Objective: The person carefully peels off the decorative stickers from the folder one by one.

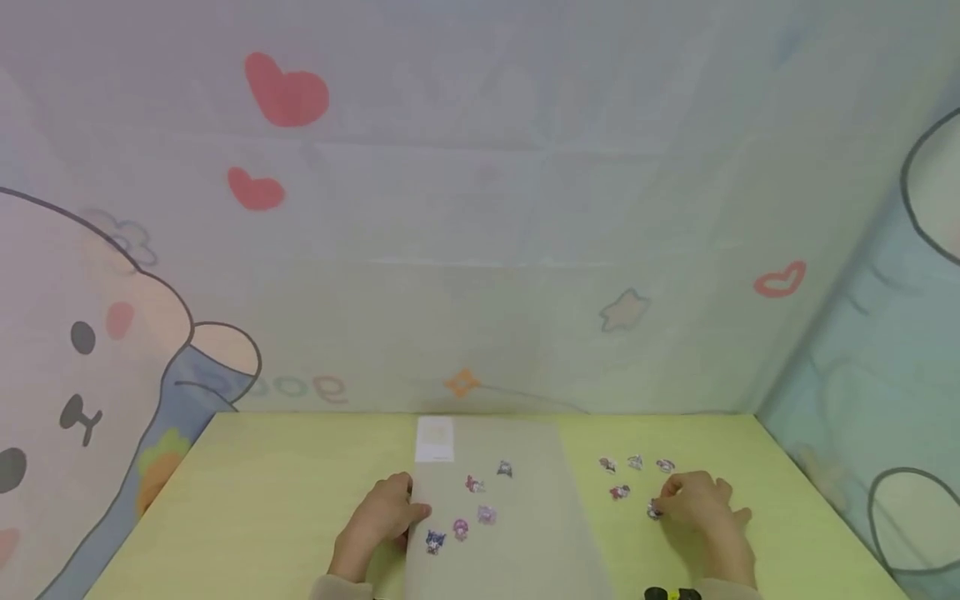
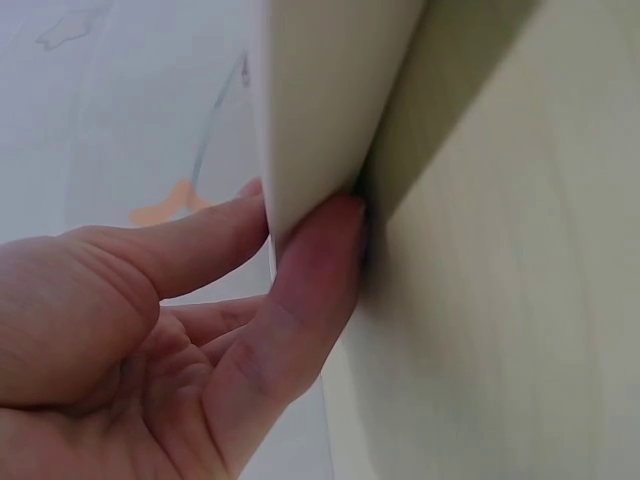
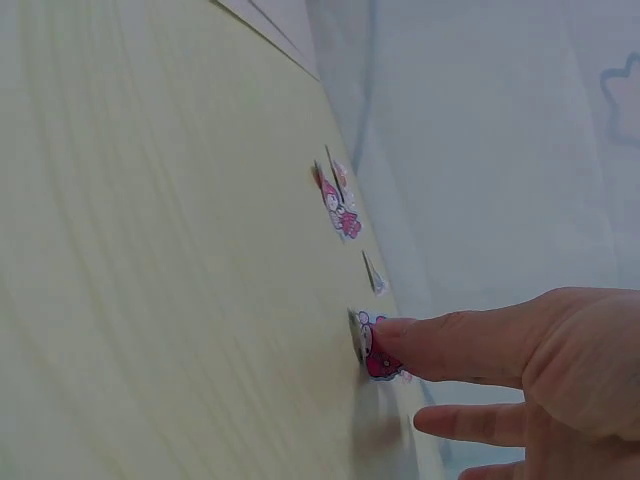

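My left hand grips the left edge of a pale flat board on the table. In the left wrist view the thumb lies along the upper side of the board, and a finger is tucked at its lower edge by the tabletop. My right hand, on the right of the table, pinches a small cartoon cutout. The right wrist view has a fingertip on this red-and-pink cutout; the other fingers are spread apart from it, and its far side is hidden.
Several more cutouts lie beyond my right hand, among them a reddish one. Others sit on the board, including a dark-haired figure and a pink one. A white card covers the board's far left corner. A printed curtain hangs behind the yellow table.
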Demonstrator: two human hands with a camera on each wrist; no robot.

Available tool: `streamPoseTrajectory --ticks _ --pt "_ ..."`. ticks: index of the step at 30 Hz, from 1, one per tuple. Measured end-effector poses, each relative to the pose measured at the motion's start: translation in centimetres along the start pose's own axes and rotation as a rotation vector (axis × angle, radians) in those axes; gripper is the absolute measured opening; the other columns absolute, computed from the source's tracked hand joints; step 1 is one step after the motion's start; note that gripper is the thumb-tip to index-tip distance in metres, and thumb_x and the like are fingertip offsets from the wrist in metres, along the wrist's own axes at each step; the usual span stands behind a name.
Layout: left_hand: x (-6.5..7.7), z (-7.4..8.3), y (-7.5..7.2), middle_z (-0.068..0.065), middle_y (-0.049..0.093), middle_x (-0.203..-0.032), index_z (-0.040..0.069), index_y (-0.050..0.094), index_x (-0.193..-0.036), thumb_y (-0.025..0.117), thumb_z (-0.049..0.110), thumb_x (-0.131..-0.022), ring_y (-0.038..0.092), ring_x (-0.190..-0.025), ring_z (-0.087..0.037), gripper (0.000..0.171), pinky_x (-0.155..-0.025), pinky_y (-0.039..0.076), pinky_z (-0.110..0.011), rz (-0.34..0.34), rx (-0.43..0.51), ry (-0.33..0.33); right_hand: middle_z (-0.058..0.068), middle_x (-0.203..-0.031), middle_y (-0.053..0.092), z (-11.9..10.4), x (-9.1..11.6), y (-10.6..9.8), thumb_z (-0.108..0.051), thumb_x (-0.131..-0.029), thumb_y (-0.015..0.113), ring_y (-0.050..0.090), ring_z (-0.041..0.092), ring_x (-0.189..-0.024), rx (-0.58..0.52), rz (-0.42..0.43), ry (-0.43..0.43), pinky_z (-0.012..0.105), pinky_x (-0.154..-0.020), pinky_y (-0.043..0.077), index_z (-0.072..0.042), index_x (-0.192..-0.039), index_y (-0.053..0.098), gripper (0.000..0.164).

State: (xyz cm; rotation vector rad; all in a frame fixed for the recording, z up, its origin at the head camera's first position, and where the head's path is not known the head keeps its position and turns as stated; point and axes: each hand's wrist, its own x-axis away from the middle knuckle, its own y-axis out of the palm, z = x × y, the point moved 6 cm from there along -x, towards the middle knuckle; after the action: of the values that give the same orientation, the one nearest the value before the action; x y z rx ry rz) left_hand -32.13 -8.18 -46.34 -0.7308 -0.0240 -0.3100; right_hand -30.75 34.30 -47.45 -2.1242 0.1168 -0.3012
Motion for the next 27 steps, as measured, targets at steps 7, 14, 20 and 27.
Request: streamPoseTrajectory --ticks 7,14,20,27 --pt "0.1 -0.1 -0.2 -0.009 0.056 -0.066 -0.010 0.049 -0.097 0.062 0.013 -0.081 0.056 -0.047 -0.018 0.031 -0.050 0.047 -0.030 0.001 0.004 0.001 0.018 -0.099 0.049 -0.2 -0.3 0.5 -0.034 -0.072 0.069 0.014 0.051 -0.108 0.018 0.013 0.015 0.074 -0.075 0.000 -0.012 -0.073 0.055 0.026" --pt "-0.2 -0.3 0.1 -0.009 0.056 -0.067 -0.010 0.049 -0.097 0.062 0.014 -0.080 0.056 -0.048 -0.018 0.032 -0.050 0.047 -0.030 -0.003 0.018 0.005 0.031 -0.109 0.032 -0.6 0.2 0.1 -0.035 -0.067 0.072 0.003 0.054 -0.111 0.027 0.051 -0.017 0.075 -0.073 -0.004 -0.007 -0.101 0.052 0.048" --pt "-0.2 -0.1 0.1 -0.008 0.056 -0.067 -0.009 0.049 -0.096 0.062 0.014 -0.081 0.056 -0.047 -0.018 0.031 -0.051 0.047 -0.030 -0.002 0.012 0.007 0.035 -0.120 0.023 -1.7 0.3 -0.2 -0.033 -0.070 0.069 -0.001 0.054 -0.114 -0.002 0.102 -0.069 0.075 -0.073 -0.005 -0.003 -0.115 0.046 0.059" --pt "-0.3 -0.2 0.1 -0.008 0.055 -0.067 -0.009 0.049 -0.096 0.063 0.014 -0.080 0.056 -0.047 -0.018 0.031 -0.051 0.047 -0.030 0.004 0.013 0.006 0.033 -0.129 0.021 -5.7 0.4 0.5 -0.031 -0.076 0.064 -0.005 0.054 -0.119 -0.031 0.165 -0.206 0.075 -0.077 -0.004 -0.002 -0.115 0.049 0.051"
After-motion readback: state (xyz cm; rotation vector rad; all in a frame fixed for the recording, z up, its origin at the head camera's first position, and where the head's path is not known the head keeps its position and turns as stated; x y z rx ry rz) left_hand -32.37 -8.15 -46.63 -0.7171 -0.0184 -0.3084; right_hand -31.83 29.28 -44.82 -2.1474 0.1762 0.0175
